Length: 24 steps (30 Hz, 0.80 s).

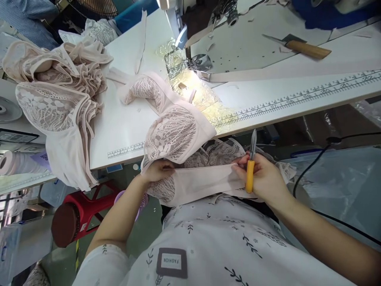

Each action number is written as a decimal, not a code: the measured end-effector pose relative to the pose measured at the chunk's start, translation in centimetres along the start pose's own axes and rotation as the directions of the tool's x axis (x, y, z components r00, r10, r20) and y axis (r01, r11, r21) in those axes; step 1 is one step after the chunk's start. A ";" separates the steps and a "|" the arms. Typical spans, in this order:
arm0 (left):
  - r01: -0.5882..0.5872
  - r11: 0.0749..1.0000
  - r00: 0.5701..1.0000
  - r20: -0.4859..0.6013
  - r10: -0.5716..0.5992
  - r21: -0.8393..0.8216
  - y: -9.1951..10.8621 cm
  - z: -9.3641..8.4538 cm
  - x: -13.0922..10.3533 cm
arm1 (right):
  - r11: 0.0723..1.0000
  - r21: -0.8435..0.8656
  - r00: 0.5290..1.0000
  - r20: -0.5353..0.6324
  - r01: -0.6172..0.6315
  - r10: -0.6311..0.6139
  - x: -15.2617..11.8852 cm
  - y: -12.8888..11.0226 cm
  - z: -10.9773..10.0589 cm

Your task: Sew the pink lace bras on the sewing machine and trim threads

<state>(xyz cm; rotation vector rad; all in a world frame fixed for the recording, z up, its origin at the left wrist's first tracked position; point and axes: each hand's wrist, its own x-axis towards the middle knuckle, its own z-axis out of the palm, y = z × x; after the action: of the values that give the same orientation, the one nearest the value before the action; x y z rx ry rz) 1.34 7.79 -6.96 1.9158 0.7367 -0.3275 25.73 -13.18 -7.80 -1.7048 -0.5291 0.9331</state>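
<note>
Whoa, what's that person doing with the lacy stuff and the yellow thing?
The person is holding a pale pink fabric band over their lap, with the left hand at one end and the right hand at the other. The right hand also holds a small yellow-handled cutter. A lace cup lies over the table edge, near a sewing machine.
</note>
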 end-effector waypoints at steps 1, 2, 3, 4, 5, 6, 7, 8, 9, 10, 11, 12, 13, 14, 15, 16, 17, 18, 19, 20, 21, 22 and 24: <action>-0.011 0.999 1.000 -0.020 0.012 0.037 0.0 0.3 0.6 | 1.000 -0.003 1.000 -0.010 -0.004 0.004 0.1 0.2 0.0; -0.022 0.997 0.999 -0.041 0.025 0.074 0.0 0.5 1.1 | 1.000 -0.004 1.000 -0.017 -0.004 0.004 0.1 0.3 -0.1; -0.033 0.993 0.997 -0.060 0.039 0.111 0.1 0.7 1.5 | 1.000 -0.003 1.000 -0.023 -0.003 0.003 0.1 0.4 -0.1; -0.042 0.988 0.995 -0.079 0.054 0.147 0.2 0.9 1.7 | 1.000 -0.001 1.000 -0.027 -0.002 0.002 0.1 0.4 -0.2; -0.049 0.982 0.993 -0.097 0.067 0.183 0.3 1.1 1.9 | 1.000 0.001 1.000 -0.031 0.000 0.000 0.1 0.4 -0.2; -0.054 0.974 0.990 -0.114 0.080 0.218 0.5 1.2 2.0 | 1.000 0.003 0.999 -0.033 0.001 -0.001 0.0 0.3 -0.3; -0.057 0.966 0.987 -0.129 0.092 0.253 0.7 1.2 2.0 | 1.000 0.005 0.999 -0.033 0.001 -0.001 0.0 0.3 -0.3; -0.058 0.956 0.985 -0.139 0.102 0.286 0.8 1.2 2.0 | 1.000 0.006 0.999 -0.032 0.000 0.000 0.0 0.2 -0.4; -0.058 0.947 0.983 -0.146 0.109 0.317 1.0 1.1 1.9 | 1.000 0.009 1.000 -0.030 -0.001 0.001 0.1 0.1 -0.4; -0.055 0.937 0.982 -0.150 0.114 0.346 1.1 1.1 1.7 | 1.000 0.012 1.000 -0.027 -0.002 0.003 0.2 0.1 -0.4; -0.049 0.927 0.982 -0.153 0.114 0.372 1.3 1.0 1.5 | 1.000 0.015 1.000 -0.023 -0.004 0.004 0.3 0.0 -0.4; -0.040 0.917 0.982 -0.156 0.110 0.396 1.5 1.0 1.3 | 1.000 0.018 1.000 -0.020 -0.005 0.005 0.4 -0.1 -0.4; -0.026 0.909 0.982 -0.161 0.102 0.417 1.7 1.1 1.1 | 1.000 0.021 1.000 -0.017 -0.005 0.006 0.4 -0.2 -0.4; -0.010 0.896 0.982 -0.167 0.093 0.443 2.1 1.3 0.9 | 1.000 0.023 1.000 -0.012 -0.005 0.005 0.5 -0.3 -0.4; 0.008 0.878 0.981 -0.175 0.087 0.479 2.6 1.7 0.6 | 1.000 0.024 1.000 -0.008 -0.003 0.004 0.5 -0.4 -0.4; 0.014 0.855 0.980 -0.176 0.090 0.519 3.2 2.1 0.5 | 1.000 0.023 1.000 -0.004 -0.002 0.002 0.4 -0.5 -0.4; 0.000 0.832 0.980 -0.167 0.111 0.555 4.0 2.7 0.4 | 1.000 0.022 1.000 0.001 -0.001 0.001 0.4 -0.6 -0.5; -0.037 0.815 0.977 -0.150 0.151 0.579 4.9 3.3 0.3 | 1.000 0.018 1.000 0.009 0.001 -0.001 0.3 -0.7 -0.5; -0.095 0.809 0.970 -0.129 0.206 0.581 5.9 4.0 0.5 | 1.000 0.010 1.000 0.022 0.008 -0.008 0.1 -0.8 -0.5; -0.168 0.815 0.956 -0.110 0.271 0.555 7.0 4.7 0.7 | 1.000 -0.002 0.999 0.038 0.022 -0.021 0.0 -0.9 -0.5; -0.238 0.831 0.937 -0.106 0.333 0.502 8.1 5.4 1.1 | 0.999 -0.017 0.998 0.057 0.040 -0.039 -0.1 -1.0 -0.6; -0.298 0.849 0.918 -0.114 0.380 0.438 9.1 5.9 1.6 | 0.998 -0.031 0.995 0.076 0.060 -0.058 -0.3 -1.1 -0.6; -0.372 0.879 0.900 -0.118 0.421 0.300 10.9 6.6 2.8 | 0.995 -0.056 0.991 0.106 0.087 -0.080 -0.5 -1.4 -0.7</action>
<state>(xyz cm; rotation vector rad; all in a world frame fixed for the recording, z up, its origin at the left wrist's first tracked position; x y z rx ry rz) 10.92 -0.32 -3.56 2.3242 0.4056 0.0075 26.17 -13.50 -6.28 -1.6812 -0.6992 0.9575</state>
